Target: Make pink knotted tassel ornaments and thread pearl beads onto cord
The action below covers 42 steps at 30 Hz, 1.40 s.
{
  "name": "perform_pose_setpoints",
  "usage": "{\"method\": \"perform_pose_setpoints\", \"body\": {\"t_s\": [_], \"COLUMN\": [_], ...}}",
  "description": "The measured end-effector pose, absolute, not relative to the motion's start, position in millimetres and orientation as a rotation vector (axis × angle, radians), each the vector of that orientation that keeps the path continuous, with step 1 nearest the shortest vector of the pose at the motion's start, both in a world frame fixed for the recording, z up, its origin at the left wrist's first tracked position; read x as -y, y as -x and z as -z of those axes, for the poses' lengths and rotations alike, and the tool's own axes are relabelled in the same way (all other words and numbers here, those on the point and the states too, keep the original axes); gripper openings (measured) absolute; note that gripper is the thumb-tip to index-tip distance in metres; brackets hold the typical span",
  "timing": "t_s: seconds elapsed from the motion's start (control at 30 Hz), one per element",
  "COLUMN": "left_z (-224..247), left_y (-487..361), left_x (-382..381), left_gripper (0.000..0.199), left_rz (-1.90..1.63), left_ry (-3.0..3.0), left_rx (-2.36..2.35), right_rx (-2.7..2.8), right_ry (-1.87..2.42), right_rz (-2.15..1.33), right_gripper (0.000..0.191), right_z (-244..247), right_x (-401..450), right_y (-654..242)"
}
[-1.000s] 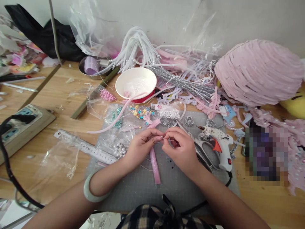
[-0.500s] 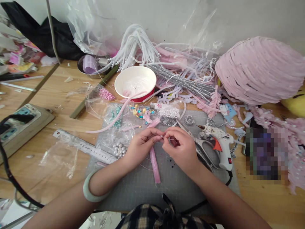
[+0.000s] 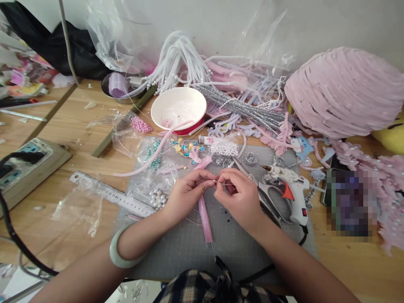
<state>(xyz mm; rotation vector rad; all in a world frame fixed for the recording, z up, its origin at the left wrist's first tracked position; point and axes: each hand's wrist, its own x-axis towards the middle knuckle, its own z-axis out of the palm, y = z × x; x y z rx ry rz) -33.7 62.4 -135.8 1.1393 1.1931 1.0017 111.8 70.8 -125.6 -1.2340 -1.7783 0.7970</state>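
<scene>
My left hand (image 3: 189, 189) and my right hand (image 3: 238, 193) meet fingertip to fingertip above the grey cutting mat (image 3: 176, 252). Both are closed in a pinch on something tiny, with a pale glint between the fingertips; its kind is too small to make out. Under them lies a pink strip (image 3: 205, 221) in shiny wrap. White pearl beads (image 3: 158, 198) sit in clear plastic beside my left wrist. Scissors (image 3: 272, 195) and a white hot glue gun (image 3: 298, 193) rest right of my right hand.
A metal ruler (image 3: 113, 194) lies at the left, near a power strip (image 3: 34, 164). Behind the mat stand a white and red paper bowl (image 3: 179, 110) and silver pipe cleaners (image 3: 243, 107). A phone (image 3: 349, 204) and a large pink bundle (image 3: 344, 92) are at the right.
Both hands keep almost the same pinch in the same place. The whole view has shifted very slightly.
</scene>
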Motion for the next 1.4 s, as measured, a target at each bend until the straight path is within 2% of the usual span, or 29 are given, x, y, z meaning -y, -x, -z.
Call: {"method": "perform_pose_setpoints", "body": {"t_s": [1.4], "left_z": [135.0], "left_y": [32.1], "left_x": [-61.3], "left_gripper": [0.006], "left_rz": [-1.034], "left_ry": [-1.025], "left_rx": [-1.118], "right_rx": [1.808], "right_ry": [1.186], "right_rz": [-0.726], "right_gripper": [0.013], "right_z": [129.2], "right_x": [-68.2], "right_y": [-113.0]}}
